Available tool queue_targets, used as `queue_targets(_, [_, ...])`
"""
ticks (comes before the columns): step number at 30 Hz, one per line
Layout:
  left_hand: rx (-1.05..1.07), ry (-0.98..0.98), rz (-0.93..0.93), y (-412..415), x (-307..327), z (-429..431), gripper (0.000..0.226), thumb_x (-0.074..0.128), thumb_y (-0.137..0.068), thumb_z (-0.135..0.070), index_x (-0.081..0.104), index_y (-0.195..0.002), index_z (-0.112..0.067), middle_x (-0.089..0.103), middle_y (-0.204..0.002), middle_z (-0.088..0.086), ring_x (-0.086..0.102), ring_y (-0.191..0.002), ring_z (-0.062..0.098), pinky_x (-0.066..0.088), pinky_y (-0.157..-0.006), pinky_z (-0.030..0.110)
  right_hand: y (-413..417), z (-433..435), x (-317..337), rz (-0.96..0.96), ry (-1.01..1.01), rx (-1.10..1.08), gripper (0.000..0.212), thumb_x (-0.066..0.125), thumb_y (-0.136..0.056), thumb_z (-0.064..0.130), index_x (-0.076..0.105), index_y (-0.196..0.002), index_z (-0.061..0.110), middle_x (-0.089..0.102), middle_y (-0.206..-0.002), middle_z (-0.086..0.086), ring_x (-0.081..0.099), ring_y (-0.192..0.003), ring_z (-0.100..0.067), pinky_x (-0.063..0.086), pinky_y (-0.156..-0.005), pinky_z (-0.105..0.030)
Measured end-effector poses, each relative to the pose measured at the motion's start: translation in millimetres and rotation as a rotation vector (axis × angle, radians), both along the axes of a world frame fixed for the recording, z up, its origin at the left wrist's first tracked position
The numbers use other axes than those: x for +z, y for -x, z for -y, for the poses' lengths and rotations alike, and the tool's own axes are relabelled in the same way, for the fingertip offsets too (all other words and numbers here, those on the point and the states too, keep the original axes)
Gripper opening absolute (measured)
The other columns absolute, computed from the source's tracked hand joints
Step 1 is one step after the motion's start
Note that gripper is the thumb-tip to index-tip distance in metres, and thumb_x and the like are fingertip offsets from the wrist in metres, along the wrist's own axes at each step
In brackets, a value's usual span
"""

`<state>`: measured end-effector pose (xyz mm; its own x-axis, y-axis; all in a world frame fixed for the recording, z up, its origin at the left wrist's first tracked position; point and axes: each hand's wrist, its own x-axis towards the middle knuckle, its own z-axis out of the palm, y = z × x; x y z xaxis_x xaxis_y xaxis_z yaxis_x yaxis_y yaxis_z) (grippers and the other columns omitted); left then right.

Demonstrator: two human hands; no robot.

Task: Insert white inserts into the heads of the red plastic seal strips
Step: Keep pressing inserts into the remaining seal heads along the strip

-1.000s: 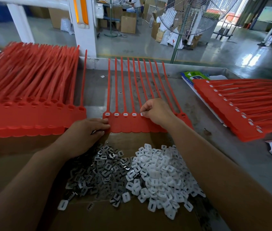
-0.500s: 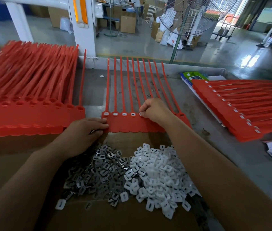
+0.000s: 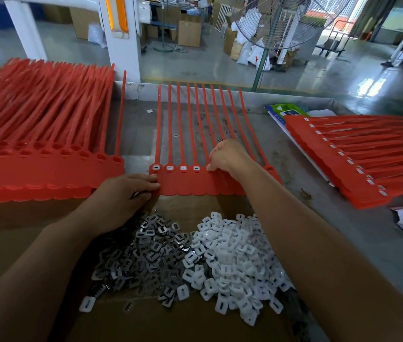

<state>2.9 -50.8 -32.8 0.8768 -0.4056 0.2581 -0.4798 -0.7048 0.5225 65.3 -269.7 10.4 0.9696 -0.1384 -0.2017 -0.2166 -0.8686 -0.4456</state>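
Centre of the tabletop (image 3: 141, 134), the row of red seal strips (image 3: 188, 183) lies flat, with four heads on the left already filled. The right hand (image 3: 230, 156) is at the fifth head, fingers curled and clamped on a white insert (image 3: 209, 167). The left hand (image 3: 123, 196) has its fingers straight and together, pressing the row's left edge. Loose white inserts (image 3: 235, 255) heap on cardboard (image 3: 170, 322) just below.

Just a small roll of the right hand (image 3: 231, 156)!
Its knuckles tipped up and away toward the tails of the middle strip sheet (image 3: 190, 186), and the fingertips (image 3: 210, 166) curled steeper over the white insert (image 3: 208, 169) at that sheet's fifth head from its left edge.
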Motion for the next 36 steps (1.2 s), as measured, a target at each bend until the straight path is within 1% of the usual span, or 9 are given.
queue_targets(5, [0.0, 0.004, 0.0, 0.4, 0.5, -0.1, 0.031, 0.054, -0.088, -0.007, 0.061, -0.117, -0.014, 0.051, -0.131, -0.007, 0.038, -0.116, -0.004, 0.02, -0.099, 0.008, 0.5, 1.2, 1.3, 0.037, -0.096, -0.039, 0.034, 0.06, -0.081, 0.009, 0.06, -0.114, 0.002, 0.06, -0.117, -0.015, 0.057, -0.108, -0.028, 0.046, -0.085, -0.031])
queue_targets(8, [-0.002, 0.001, -0.005, 1.0, 1.1, -0.7, 0.031, 0.054, -0.088, -0.007, 0.061, -0.117, -0.014, 0.05, -0.132, -0.007, 0.037, -0.117, -0.003, 0.02, -0.1, 0.01, 0.0, -0.5, -0.1, 0.013, 0.004, -0.002, 0.034, 0.063, -0.084, 0.019, 0.058, -0.115, 0.004, 0.059, -0.116, -0.01, 0.057, -0.1, -0.022, 0.046, -0.081, -0.03])
queue_targets(12, [0.0, -0.005, -0.004, 0.0, 1.2, -0.3, 0.031, 0.054, -0.088, -0.007, 0.061, -0.117, -0.014, 0.051, -0.132, -0.006, 0.037, -0.116, -0.003, 0.019, -0.098, 0.008, 2.7, 1.4, -1.0, 0.045, -0.002, 0.011, 0.035, 0.066, -0.083, 0.022, 0.059, -0.114, 0.007, 0.057, -0.118, -0.008, 0.056, -0.106, -0.023, 0.046, -0.094, -0.035])
queue_targets(16, [-0.001, -0.005, -0.012, -0.2, 1.5, -1.0, 0.031, 0.054, -0.088, -0.008, 0.061, -0.117, -0.015, 0.05, -0.132, -0.007, 0.037, -0.117, -0.003, 0.02, -0.101, 0.011, 13.8, 5.7, -2.9, 0.125, -0.114, 0.046, 0.005, 0.067, -0.083, 0.017, 0.064, -0.086, 0.015, 0.062, -0.105, -0.004, 0.054, -0.089, -0.013, 0.042, -0.076, -0.026])
queue_targets(19, [-0.008, -0.014, -0.01, -0.3, 1.3, -0.5, 0.031, 0.053, -0.089, -0.009, 0.06, -0.118, -0.015, 0.05, -0.133, -0.007, 0.036, -0.118, -0.003, 0.019, -0.102, 0.012, 17.5, 10.9, -7.1, 0.159, -0.222, 0.043, 0.019, 0.06, -0.086, 0.01, 0.055, -0.073, 0.023, 0.061, -0.1, -0.001, 0.051, -0.085, -0.01, 0.041, -0.072, -0.023])
queue_targets(25, [-0.008, -0.011, -0.014, 0.1, 1.3, -0.5, 0.031, 0.054, -0.088, -0.009, 0.06, -0.118, -0.015, 0.05, -0.133, -0.006, 0.038, -0.118, -0.002, 0.02, -0.102, 0.013, 34.3, 23.7, 5.0, 0.159, -0.462, 0.057, 0.018, 0.056, -0.088, 0.008, 0.057, -0.078, 0.023, 0.06, -0.079, 0.004, 0.054, -0.071, -0.006, 0.044, -0.061, -0.016])
queue_targets(29, [-0.004, -0.002, -0.013, 0.2, 1.8, 0.7, 0.031, 0.054, -0.088, -0.009, 0.06, -0.118, -0.015, 0.05, -0.132, -0.007, 0.038, -0.118, -0.002, 0.02, -0.101, 0.012, 51.4, 33.9, 19.2, 0.111, -0.373, 0.217, 0.009, 0.062, -0.085, 0.014, 0.061, -0.079, 0.021, 0.063, -0.075, 0.005, 0.056, -0.065, -0.005, 0.045, -0.062, -0.019])
queue_targets(33, [0.0, -0.004, 0.004, -0.4, 1.9, 1.5, 0.03, 0.054, -0.088, -0.009, 0.061, -0.117, -0.014, 0.051, -0.131, -0.007, 0.038, -0.115, -0.004, 0.019, -0.097, 0.007, 69.2, 45.1, 26.8, 0.045, -0.175, 0.372, 0.013, 0.069, -0.08, 0.023, 0.064, -0.072, 0.031, 0.059, -0.062, 0.022, 0.052, -0.058, 0.016, 0.036, -0.06, -0.012])
queue_targets(36, [0.002, 0.0, 0.003, 0.1, 2.2, 1.7, 0.03, 0.055, -0.088, -0.008, 0.061, -0.117, -0.014, 0.052, -0.131, -0.006, 0.039, -0.115, -0.003, 0.02, -0.098, 0.009, 79.2, 52.5, 24.3, -0.026, -0.121, 0.423, 0.015, 0.07, -0.079, 0.023, 0.063, -0.07, 0.033, 0.055, -0.055, 0.034, 0.049, -0.056, 0.02, 0.033, -0.06, -0.012])
